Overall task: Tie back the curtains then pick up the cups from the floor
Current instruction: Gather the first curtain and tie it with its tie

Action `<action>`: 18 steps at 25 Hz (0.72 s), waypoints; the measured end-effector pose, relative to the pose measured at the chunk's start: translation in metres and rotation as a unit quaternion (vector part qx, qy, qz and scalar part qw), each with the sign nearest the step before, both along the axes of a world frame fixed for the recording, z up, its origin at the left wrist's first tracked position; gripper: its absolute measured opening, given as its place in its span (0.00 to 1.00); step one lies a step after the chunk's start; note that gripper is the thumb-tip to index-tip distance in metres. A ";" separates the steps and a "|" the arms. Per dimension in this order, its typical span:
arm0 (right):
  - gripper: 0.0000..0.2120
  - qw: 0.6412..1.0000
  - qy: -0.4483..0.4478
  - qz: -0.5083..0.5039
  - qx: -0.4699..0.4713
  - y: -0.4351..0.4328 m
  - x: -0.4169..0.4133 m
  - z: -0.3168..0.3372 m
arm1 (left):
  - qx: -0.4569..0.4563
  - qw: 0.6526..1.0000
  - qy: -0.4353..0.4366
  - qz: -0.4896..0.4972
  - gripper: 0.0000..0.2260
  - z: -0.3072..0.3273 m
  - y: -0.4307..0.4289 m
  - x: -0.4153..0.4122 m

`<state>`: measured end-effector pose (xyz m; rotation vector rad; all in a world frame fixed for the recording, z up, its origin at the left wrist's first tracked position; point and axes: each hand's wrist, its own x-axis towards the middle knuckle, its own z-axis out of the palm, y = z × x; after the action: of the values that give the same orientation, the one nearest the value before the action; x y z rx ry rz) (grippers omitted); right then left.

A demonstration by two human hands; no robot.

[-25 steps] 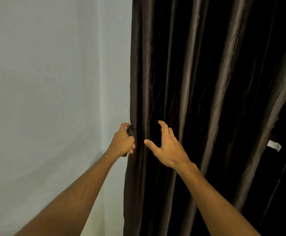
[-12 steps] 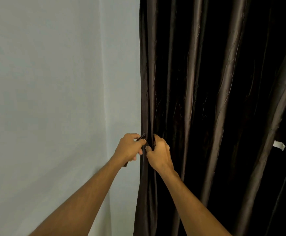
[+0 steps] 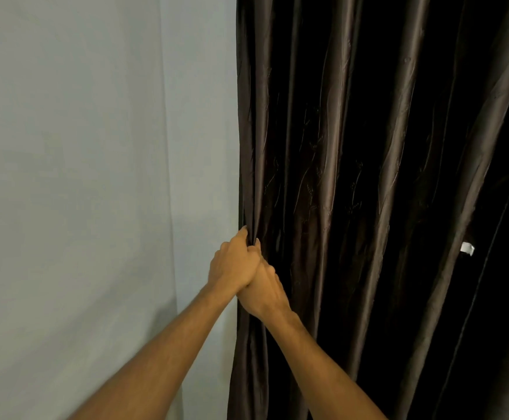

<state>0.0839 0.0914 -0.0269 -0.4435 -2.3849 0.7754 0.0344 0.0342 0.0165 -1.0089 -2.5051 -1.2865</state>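
- Both hands have closed in: the left hand (image 3: 232, 265) now overlaps the right hand (image 3: 265, 291), and the two are pressed together.
- Both grip the dark curtain (image 3: 338, 177) at its left edge, beside the pale wall (image 3: 95, 147).
- A white tag (image 3: 467, 248) shows on the curtain at far right.

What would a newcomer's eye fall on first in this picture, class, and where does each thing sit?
The dark brown curtain fills the right half in long glossy folds. At its left edge the left hand and right hand meet, pressed together, gripping the fabric. A pale wall takes the left half; a small white tag shows far right.
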 end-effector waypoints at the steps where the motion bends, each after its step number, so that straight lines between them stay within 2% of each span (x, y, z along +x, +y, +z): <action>1: 0.31 1.000 -0.009 -0.016 0.005 0.000 0.000 -0.001 | -0.009 1.000 0.007 -0.006 0.22 0.001 0.000 0.005; 5: 0.15 0.995 -0.046 -0.057 0.065 0.007 0.002 0.004 | -0.025 0.999 0.006 -0.029 0.25 0.005 0.001 0.012; 7: 0.12 0.993 -0.054 -0.053 0.086 0.009 0.004 0.006 | -0.026 0.999 -0.010 -0.037 0.25 0.007 0.004 0.007; 11: 0.16 0.992 -0.066 -0.054 0.093 0.018 0.011 0.010 | -0.033 0.999 0.006 -0.012 0.12 0.015 0.014 0.003; 15: 0.23 0.987 -0.104 -0.032 0.120 0.023 0.027 0.020 | -0.030 0.999 0.045 0.007 0.10 0.013 0.020 0.009; 18: 0.16 0.964 -0.108 -0.064 0.234 0.031 0.049 0.036 | -0.056 0.996 0.065 0.021 0.10 0.014 0.020 0.005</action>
<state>0.1333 0.1229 0.0092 -0.4942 -2.6016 0.0936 0.0398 0.0542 0.0301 -1.0232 -2.5091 -1.0437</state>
